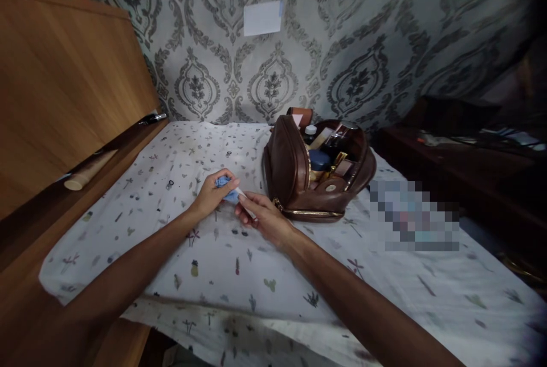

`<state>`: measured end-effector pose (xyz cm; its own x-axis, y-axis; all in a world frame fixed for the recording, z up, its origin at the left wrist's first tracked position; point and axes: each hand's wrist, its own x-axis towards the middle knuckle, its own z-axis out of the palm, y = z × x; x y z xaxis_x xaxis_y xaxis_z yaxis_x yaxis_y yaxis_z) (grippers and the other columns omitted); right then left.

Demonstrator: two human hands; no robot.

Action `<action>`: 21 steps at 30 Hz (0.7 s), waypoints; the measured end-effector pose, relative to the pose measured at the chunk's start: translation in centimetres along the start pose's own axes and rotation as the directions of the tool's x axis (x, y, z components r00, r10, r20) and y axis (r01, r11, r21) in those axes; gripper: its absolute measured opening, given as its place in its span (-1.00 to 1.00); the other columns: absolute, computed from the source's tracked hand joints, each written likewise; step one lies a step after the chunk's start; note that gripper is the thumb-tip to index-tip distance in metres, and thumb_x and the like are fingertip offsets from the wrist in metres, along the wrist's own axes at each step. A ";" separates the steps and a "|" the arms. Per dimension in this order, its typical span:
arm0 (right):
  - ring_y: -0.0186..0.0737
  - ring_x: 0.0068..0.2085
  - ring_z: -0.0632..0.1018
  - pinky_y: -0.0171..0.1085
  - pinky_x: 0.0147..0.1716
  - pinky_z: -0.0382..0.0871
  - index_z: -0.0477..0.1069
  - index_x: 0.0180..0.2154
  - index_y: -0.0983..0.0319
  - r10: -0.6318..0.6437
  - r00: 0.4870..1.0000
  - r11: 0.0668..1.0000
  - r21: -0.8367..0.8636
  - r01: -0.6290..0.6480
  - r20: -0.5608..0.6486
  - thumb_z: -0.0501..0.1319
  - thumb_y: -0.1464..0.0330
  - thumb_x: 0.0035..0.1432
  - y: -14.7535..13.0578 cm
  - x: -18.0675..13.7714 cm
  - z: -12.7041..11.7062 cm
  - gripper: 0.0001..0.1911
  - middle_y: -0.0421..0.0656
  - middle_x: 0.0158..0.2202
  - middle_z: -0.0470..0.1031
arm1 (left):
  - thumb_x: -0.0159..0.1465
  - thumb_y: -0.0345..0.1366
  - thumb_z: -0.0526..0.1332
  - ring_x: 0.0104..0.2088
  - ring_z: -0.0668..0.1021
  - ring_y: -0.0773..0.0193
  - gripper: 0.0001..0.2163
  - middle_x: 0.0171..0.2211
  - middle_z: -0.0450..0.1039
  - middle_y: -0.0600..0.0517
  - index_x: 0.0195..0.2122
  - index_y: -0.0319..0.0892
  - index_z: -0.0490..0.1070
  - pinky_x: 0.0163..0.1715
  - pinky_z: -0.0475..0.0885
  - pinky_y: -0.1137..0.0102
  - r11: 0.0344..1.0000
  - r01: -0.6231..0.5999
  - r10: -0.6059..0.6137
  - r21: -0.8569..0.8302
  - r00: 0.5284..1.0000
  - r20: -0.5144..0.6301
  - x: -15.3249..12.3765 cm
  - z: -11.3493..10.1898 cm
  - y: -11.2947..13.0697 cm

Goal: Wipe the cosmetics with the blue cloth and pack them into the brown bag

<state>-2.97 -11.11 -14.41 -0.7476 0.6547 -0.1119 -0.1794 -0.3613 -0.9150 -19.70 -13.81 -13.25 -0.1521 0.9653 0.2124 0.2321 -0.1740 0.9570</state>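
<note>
Crumpled blue item (232, 194) between two hands

The left hand (213, 189) has its grip closed around it; the right hand (268, 219) pinches a slim white item (240, 191) by it, above the middle of the tabletop (171, 253). Open brown bag (290, 162) stands just right.

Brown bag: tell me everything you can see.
The brown bag looks like smooth leather or imitation leather. It sits upright on the printed cloth, its top unzipped and gaping, gold teeth along the opening. A second gold zip crosses the lower front, and a round stud sits on the front rim. Inside show a white-capped bottle, a blue-topped container and gold items. The right hand is close to its left side; contact is unclear.
</note>
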 end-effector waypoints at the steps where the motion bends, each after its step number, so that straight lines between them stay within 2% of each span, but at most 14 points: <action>1: -0.45 -0.57 0.30 -0.40 -0.60 0.08 0.41 -0.30 0.22 -0.004 1.000 1.000 0.010 0.004 -0.006 0.48 -0.05 -0.18 0.0 0.0 0.0 -0.43 -0.29 -0.51 0.44 | 0.19 0.05 0.28 -0.67 0.17 0.45 -0.65 -0.66 0.12 0.21 -0.45 -0.14 0.33 -0.70 0.09 0.51 1.000 0.014 -0.014 -0.017 1.000 -0.011 0.0 0.0 -0.1; 3: -0.45 -0.58 0.31 -0.40 -0.61 0.08 0.39 -0.26 0.20 -0.007 1.000 1.000 0.028 0.007 -0.010 0.49 -0.03 -0.19 0.0 0.0 0.0 -0.41 -0.30 -0.51 0.45 | 0.19 0.11 0.26 -0.70 0.16 0.45 -0.60 -0.69 0.11 0.21 -0.48 -0.14 0.32 -0.74 0.07 0.50 0.998 0.043 -0.045 -0.054 0.999 -0.029 0.1 0.2 -0.2; 7: -0.45 -0.55 0.37 -0.42 -0.60 0.14 0.37 -0.34 0.22 0.000 1.000 0.999 0.044 -0.001 0.009 0.50 -0.01 -0.17 0.0 0.1 -0.1 -0.45 -0.26 -0.49 0.48 | 0.20 0.21 0.19 -0.75 0.19 0.43 -0.54 -0.72 0.14 0.20 -0.46 -0.14 0.34 -0.81 0.01 0.50 0.986 0.099 -0.106 -0.131 0.993 -0.054 0.3 0.4 -0.4; 11: -0.42 -0.45 0.45 -0.43 -0.53 0.26 0.42 -0.37 0.24 -0.003 1.000 0.990 0.138 0.005 -0.020 0.53 0.06 -0.18 0.1 0.3 -0.1 -0.50 -0.23 -0.44 0.48 | 0.24 0.23 0.16 -0.72 0.26 0.39 -0.52 -0.68 0.20 0.18 -0.31 -0.16 0.41 -0.80 0.08 0.52 0.976 0.070 -0.090 -0.206 0.992 -0.086 0.4 0.4 -0.7; 14: -0.40 -0.42 0.46 -0.42 -0.51 0.30 0.46 -0.35 0.25 -0.016 0.997 0.975 0.220 0.033 -0.079 0.53 0.12 -0.13 0.1 0.5 -0.2 -0.57 -0.23 -0.42 0.47 | 0.29 0.17 0.16 -0.60 0.39 0.37 -0.52 -0.54 0.33 0.14 -0.03 -0.15 0.42 -0.64 0.34 0.49 0.978 -0.014 0.001 -0.207 0.998 -0.065 0.0 0.4 -0.5; 17: -0.41 -0.46 0.44 -0.41 -0.52 0.32 0.47 -0.36 0.24 -0.018 0.995 0.966 0.256 0.044 -0.102 0.51 0.14 -0.07 0.2 0.6 -0.2 -0.62 -0.26 -0.45 0.44 | 0.21 0.01 0.33 -0.38 0.51 0.31 -0.43 -0.31 0.44 0.07 0.18 -0.08 0.30 -0.38 0.48 0.45 0.989 -0.073 0.080 -0.126 0.995 0.052 -0.7 0.5 0.0; 19: -0.41 -0.49 0.44 -0.40 -0.53 0.33 0.47 -0.37 0.23 -0.007 0.996 0.967 0.253 0.031 -0.094 0.52 0.13 -0.08 0.3 0.5 -0.3 -0.61 -0.28 -0.47 0.43 | 0.16 -0.08 0.38 -0.33 0.51 0.30 -0.42 -0.25 0.44 0.05 0.18 -0.07 0.30 -0.35 0.48 0.46 0.996 -0.075 0.081 -0.056 0.990 0.116 -0.9 0.7 0.3; 21: -0.41 -0.49 0.45 -0.40 -0.53 0.35 0.47 -0.38 0.24 0.007 0.996 0.974 0.227 0.013 -0.088 0.52 0.11 -0.09 0.4 0.5 -0.2 -0.59 -0.27 -0.48 0.43 | 0.19 -0.10 0.35 -0.41 0.47 0.34 -0.58 -0.35 0.41 0.10 0.04 -0.11 0.39 -0.42 0.43 0.50 0.998 -0.065 0.066 -0.015 0.991 0.114 -0.9 0.7 0.4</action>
<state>-3.27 -10.77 -14.96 -0.6899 0.7078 -0.1516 -0.3302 -0.4940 -0.8043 -18.79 -14.64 -13.20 -0.0256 0.9675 0.2515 0.2274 -0.2394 0.9439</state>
